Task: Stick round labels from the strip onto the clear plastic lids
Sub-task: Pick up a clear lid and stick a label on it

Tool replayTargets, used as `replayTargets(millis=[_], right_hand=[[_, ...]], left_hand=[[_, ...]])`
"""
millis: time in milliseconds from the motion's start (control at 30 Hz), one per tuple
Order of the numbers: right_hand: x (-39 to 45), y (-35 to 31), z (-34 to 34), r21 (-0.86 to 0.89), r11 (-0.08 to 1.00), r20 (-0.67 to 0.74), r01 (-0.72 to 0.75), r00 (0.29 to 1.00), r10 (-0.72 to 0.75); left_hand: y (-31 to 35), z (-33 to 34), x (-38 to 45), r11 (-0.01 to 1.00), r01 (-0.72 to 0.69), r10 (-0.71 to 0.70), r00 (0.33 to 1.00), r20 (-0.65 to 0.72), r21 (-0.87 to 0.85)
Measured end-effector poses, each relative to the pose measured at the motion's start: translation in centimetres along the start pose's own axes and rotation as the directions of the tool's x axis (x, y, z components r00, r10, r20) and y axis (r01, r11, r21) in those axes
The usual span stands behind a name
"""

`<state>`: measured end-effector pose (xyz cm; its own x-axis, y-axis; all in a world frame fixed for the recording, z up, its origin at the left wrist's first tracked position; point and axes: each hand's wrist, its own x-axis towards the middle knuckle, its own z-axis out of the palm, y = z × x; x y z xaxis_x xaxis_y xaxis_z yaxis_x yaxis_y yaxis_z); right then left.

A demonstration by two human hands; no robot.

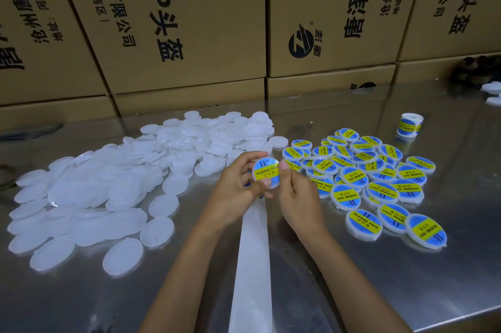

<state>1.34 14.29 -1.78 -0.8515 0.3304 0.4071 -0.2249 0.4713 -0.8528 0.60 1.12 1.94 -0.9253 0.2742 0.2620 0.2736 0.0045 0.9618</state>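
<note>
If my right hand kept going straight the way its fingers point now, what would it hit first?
Probably the labelled lid that the right hand already pinches with the left hand; beyond it, the pile of plain lids, though depth is unclear.

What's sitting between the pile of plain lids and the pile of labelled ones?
In the head view, both hands, left and right, hold a labelled lid above the white backing strip.

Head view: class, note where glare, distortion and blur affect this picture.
Head view: the steel table mirrors the boxes and shows soft glare; wide-angle distortion tilts the boxes outward and stretches the plain lids at the left edge into ovals; the held lid and both hands stay sharp.
</note>
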Motion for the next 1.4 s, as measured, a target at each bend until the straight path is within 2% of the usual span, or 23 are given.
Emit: replayTargets(millis=[167,400,500,633,800,900,1000,1100,1167,1233,1267,1333,1400], right_hand=[[-0.5,-0.4,0.1,0.155,0.988,0.055,-0.007,0.998,-0.001],[-1.1,-1.3,0.0,0.137,0.987,0.250,0.081,0.962,-0.113],[-1.2,-1.5,0.2,0.167,0.982,0.274,0.087,0.953,-0.131],[-0.9,-1.7,0.0,0.222,0.974,0.303,-0.051,0.953,-0.019],[0.0,-1.5,-0.6,0.224,0.954,0.267,-0.202,0.954,0.139],[0.6,-1.1,-1.1,0.337,0.873,0.158,-0.353,0.935,0.317],[1.4,-0.3,-2.0,0.535,0.714,0.061,-0.452,0.863,0.501],[2.0,0.2,-2.7,0.683,0.553,0.080,-0.478,0.801,0.594],[2.2,0.2,-2.7,0.725,0.483,0.118,-0.491,0.779,0.615],[2.3,0.2,-2.7,0.740,0.451,0.136,-0.499,0.768,0.626],[2.3,0.2,-2.7,0.744,0.445,0.141,-0.499,0.768,0.625],[2.3,0.2,-2.8,0.743,0.448,0.151,-0.497,0.776,0.612],[2.1,0.3,-2.7,0.730,0.465,0.160,-0.500,0.788,0.595]], left_hand=[[-1.1,-0.1,0.4,0.999,0.006,-0.013,0.989,-0.149,-0.048],[-1.4,-0.2,0.5,0.999,-0.005,-0.013,0.936,-0.351,-0.051],[-1.2,-0.2,0.5,0.998,-0.020,-0.004,0.915,-0.404,-0.056],[-1.0,0.0,0.4,1.000,0.015,-0.018,0.918,-0.397,-0.011],[-0.4,-0.3,0.4,1.000,-0.010,0.004,0.968,-0.250,-0.021],[-0.1,-0.7,0.7,0.997,0.044,-0.064,0.947,-0.314,-0.069],[-0.2,-1.8,0.9,0.992,0.096,-0.122,0.861,-0.493,-0.078],[-0.7,-3.4,0.8,0.989,0.146,-0.107,0.786,-0.608,0.016],[-1.2,-4.5,0.7,0.980,0.179,-0.077,0.739,-0.669,0.085],[-1.7,-5.7,0.5,0.925,0.289,-0.026,0.693,-0.720,0.245],[-2.0,-6.3,0.4,0.856,0.369,0.010,0.689,-0.725,0.363],[-2.6,-7.1,-0.1,0.660,0.484,0.060,0.729,-0.682,0.575],[-3.0,-7.7,-0.4,0.517,0.529,0.066,0.760,-0.647,0.673]])
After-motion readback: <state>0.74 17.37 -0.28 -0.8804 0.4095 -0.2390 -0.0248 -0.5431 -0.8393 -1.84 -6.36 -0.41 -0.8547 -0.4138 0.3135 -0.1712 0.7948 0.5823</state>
